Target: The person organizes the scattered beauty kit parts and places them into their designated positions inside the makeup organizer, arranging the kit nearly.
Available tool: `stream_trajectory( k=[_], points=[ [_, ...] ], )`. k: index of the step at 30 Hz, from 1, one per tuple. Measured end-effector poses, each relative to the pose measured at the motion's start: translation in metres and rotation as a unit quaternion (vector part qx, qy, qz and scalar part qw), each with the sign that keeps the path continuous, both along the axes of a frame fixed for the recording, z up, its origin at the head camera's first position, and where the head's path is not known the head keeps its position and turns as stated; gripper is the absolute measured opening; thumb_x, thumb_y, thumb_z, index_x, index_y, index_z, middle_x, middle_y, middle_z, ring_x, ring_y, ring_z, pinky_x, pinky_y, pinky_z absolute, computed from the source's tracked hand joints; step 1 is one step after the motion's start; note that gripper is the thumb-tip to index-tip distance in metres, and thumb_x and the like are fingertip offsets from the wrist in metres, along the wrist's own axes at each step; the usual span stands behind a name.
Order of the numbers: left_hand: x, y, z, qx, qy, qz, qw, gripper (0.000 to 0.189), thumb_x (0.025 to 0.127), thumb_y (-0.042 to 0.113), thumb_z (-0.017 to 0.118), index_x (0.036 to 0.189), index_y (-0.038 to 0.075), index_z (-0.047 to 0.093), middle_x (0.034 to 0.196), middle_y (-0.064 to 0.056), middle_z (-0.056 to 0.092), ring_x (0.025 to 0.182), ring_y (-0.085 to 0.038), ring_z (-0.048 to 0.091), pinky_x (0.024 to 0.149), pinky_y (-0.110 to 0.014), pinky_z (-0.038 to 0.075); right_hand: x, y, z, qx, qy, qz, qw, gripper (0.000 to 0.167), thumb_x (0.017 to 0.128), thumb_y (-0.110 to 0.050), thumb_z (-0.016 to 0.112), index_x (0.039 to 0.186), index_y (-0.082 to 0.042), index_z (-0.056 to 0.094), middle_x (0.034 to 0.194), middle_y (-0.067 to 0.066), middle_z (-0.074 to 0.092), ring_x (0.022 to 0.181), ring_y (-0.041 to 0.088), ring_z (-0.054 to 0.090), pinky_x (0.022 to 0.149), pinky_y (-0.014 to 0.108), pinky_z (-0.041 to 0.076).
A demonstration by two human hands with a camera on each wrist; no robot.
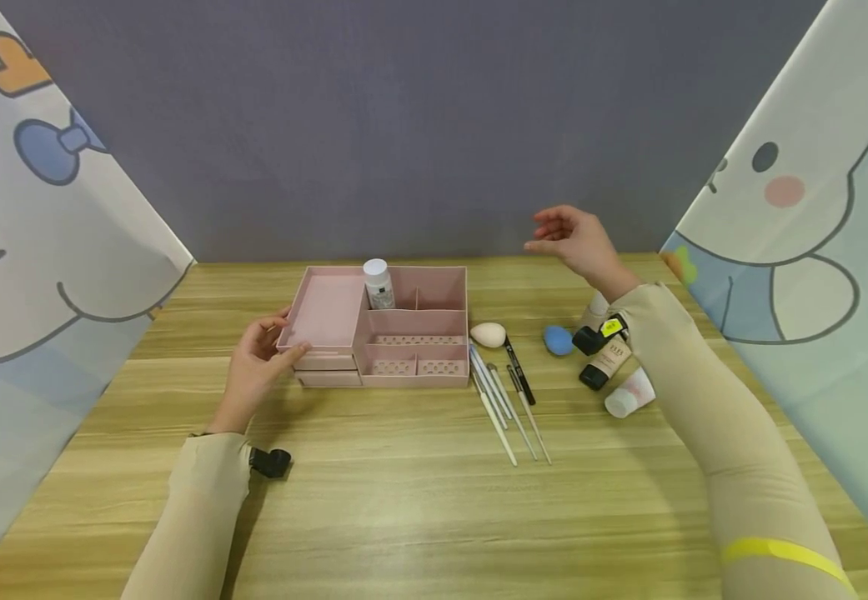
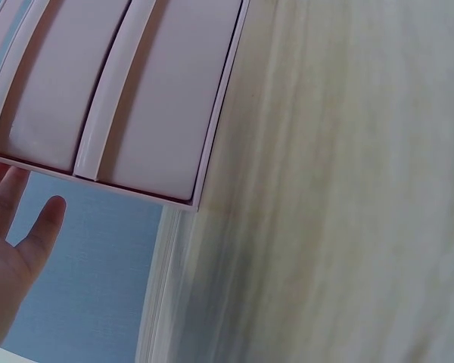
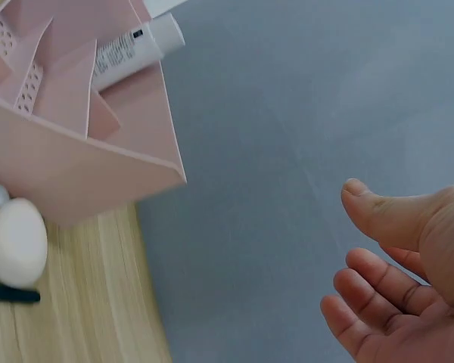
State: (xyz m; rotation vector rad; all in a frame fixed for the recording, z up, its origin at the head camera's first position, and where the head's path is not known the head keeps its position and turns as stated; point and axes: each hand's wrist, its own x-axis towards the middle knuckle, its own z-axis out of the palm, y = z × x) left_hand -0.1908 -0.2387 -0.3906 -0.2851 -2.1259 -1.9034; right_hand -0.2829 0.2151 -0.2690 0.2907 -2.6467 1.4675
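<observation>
On the surface [image 1: 403, 508], the pink organizer [image 1: 328, 308] has its left front corner gripped by the left hand [image 1: 248, 368]; the right hand [image 1: 582, 250], fingers parted and empty, is nearer the foundation tube [image 1: 614, 356] right of the organizer, black cap [image 1: 594, 377] organizer-side

Organizer [image 1: 328, 308] pink; table [image 1: 403, 517] wood-grained; tube [image 1: 631, 394] white, perhaps pink-printed.

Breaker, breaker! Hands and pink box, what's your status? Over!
Left hand touching pink organizer, left side; right hand raised, empty. White bottle standing in organizer's back row. Brushes close on organizer's right, possibly in the way.
</observation>
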Motion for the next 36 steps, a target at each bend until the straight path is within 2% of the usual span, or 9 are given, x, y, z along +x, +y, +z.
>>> stream_trajectory(
  k=[9, 12, 18, 27, 32, 36],
  points=[
    [-0.001, 0.002, 0.002, -0.017, 0.0, 0.004, 0.9998, 0.041, 0.088, -0.008, 0.07, 0.119, -0.012, 0.044, 0.152, -0.021, 0.041, 0.135, -0.022, 0.046, 0.089, -0.017, 0.045, 0.013, 0.036, -0.005, 0.044, 0.006, -0.011, 0.999, 0.044, 0.093, -0.013, 0.072, 0.132, 0.002, 0.055, 0.114, 0.015, 0.063, 0.088, 0.005, 0.056, 0.078, 0.021, 0.048],
    [-0.001, 0.002, 0.002, -0.023, -0.001, 0.007, 0.9997, 0.041, 0.088, -0.007, 0.07, 0.119, -0.013, 0.044, 0.152, -0.021, 0.042, 0.135, -0.023, 0.046, 0.089, -0.018, 0.045, 0.016, 0.049, -0.008, 0.051, 0.003, -0.011, 0.9986, 0.045, 0.093, -0.012, 0.072, 0.131, 0.003, 0.054, 0.111, 0.011, 0.064, 0.087, 0.003, 0.056, 0.075, 0.016, 0.047],
    [0.001, 0.001, 0.003, -0.039, -0.009, 0.008, 0.9992, 0.042, 0.09, -0.003, 0.071, 0.12, -0.013, 0.043, 0.152, -0.021, 0.041, 0.138, -0.033, 0.042, 0.093, -0.016, 0.043, 0.024, 0.073, -0.016, 0.059, -0.019, -0.012, 0.998, 0.045, 0.094, -0.014, 0.071, 0.132, 0.003, 0.053, 0.105, -0.004, 0.062, 0.088, 0.0, 0.056, 0.075, 0.015, 0.047],
    [0.0, 0.0, 0.002, -0.043, -0.008, 0.007, 0.999, 0.042, 0.09, -0.005, 0.07, 0.12, -0.013, 0.043, 0.152, -0.023, 0.041, 0.138, -0.035, 0.041, 0.094, -0.016, 0.043, 0.028, 0.104, -0.035, 0.044, -0.039, -0.008, 0.9982, 0.05, 0.094, -0.012, 0.071, 0.133, 0.008, 0.049, 0.095, -0.022, 0.058, 0.088, -0.002, 0.056, 0.077, 0.014, 0.048],
    [-0.001, 0.001, 0.003, -0.046, -0.007, 0.008, 0.9989, 0.042, 0.089, -0.005, 0.07, 0.12, -0.013, 0.044, 0.152, -0.022, 0.041, 0.138, -0.038, 0.04, 0.095, -0.015, 0.042, 0.028, 0.116, -0.046, 0.029, -0.02, 0.013, 0.9993, 0.046, 0.092, -0.002, 0.07, 0.13, 0.014, 0.049, 0.092, -0.023, 0.06, 0.085, -0.002, 0.057, 0.074, 0.013, 0.049],
    [-0.002, 0.001, 0.003, -0.043, -0.006, 0.008, 0.999, 0.041, 0.089, -0.006, 0.07, 0.12, -0.013, 0.044, 0.151, -0.022, 0.042, 0.138, -0.038, 0.04, 0.096, -0.016, 0.042, 0.029, 0.12, -0.054, 0.007, -0.028, 0.033, 0.9991, 0.037, 0.091, 0.002, 0.069, 0.124, 0.009, 0.054, 0.093, -0.02, 0.062, 0.086, -0.001, 0.058, 0.075, 0.013, 0.049]
  ],
)
